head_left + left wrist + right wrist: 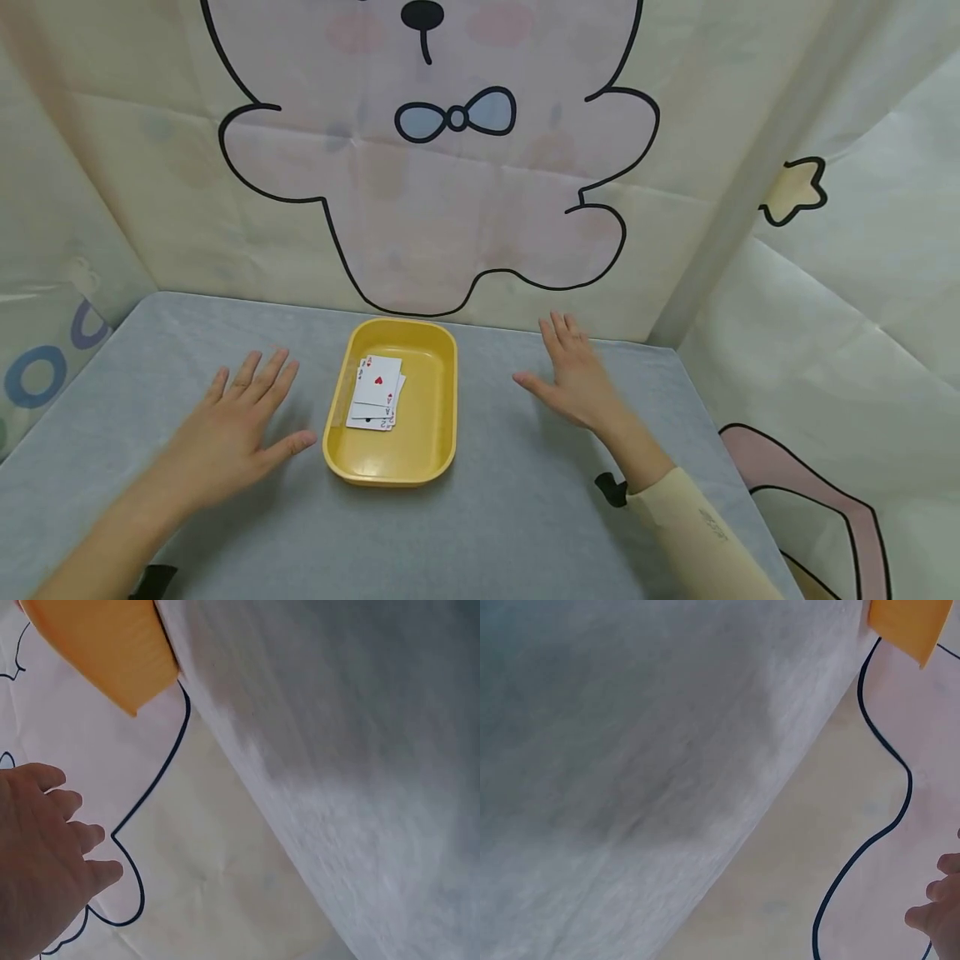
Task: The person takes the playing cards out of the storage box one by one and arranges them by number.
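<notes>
A yellow plastic tray [420, 446] stands on the grey-blue cloth between my two hands. Inside it, toward the left, several playing cards [377, 383] lie in an overlapping pile, an ace of hearts face up on top. My left hand [236, 433] hovers palm down left of the tray, fingers spread and thumb pointing at its left wall. To the right of the tray is my right hand [577, 379], also palm down, with straight fingers and the thumb held out toward the tray. Neither hand holds anything. Both wrist views catch the tray's outer wall [112, 652].
The cloth-covered table [510, 533] reaches back to a hanging curtain [450, 208] printed with a cartoon animal in a blue bow tie. More printed curtain [847, 275] closes the right side, and another [52, 250] the left.
</notes>
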The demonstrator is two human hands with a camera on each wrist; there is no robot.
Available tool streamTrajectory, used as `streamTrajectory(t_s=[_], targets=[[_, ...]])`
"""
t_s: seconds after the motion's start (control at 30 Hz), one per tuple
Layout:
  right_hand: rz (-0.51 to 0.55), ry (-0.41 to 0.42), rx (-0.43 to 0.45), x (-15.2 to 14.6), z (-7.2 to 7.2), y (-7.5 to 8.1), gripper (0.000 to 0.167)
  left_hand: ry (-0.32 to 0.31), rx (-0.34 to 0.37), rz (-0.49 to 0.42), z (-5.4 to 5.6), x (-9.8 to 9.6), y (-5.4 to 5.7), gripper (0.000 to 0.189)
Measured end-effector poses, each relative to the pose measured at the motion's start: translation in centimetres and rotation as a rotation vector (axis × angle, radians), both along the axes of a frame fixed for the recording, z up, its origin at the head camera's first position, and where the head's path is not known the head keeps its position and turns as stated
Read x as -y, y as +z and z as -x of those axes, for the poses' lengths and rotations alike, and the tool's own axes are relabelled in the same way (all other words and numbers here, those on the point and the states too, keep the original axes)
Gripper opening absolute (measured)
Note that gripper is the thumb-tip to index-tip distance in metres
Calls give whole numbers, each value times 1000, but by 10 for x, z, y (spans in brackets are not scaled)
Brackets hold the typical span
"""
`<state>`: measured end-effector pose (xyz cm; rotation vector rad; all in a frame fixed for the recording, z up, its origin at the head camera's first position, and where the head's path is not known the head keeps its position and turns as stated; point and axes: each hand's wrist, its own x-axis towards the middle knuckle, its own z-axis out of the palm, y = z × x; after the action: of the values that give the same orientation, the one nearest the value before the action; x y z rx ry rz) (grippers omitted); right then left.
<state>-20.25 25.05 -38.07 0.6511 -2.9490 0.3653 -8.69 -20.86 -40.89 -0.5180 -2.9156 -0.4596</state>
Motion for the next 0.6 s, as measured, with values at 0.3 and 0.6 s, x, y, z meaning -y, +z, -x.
streamTrajectory(t_s=[0.3,0.6], targets=[[2,40,35,29,0,3,103,-54,63,-16,-1,-23,-4,102],[32,99,60,56,1,0,102,-70,65,-33,-7,-33,-8,97]])
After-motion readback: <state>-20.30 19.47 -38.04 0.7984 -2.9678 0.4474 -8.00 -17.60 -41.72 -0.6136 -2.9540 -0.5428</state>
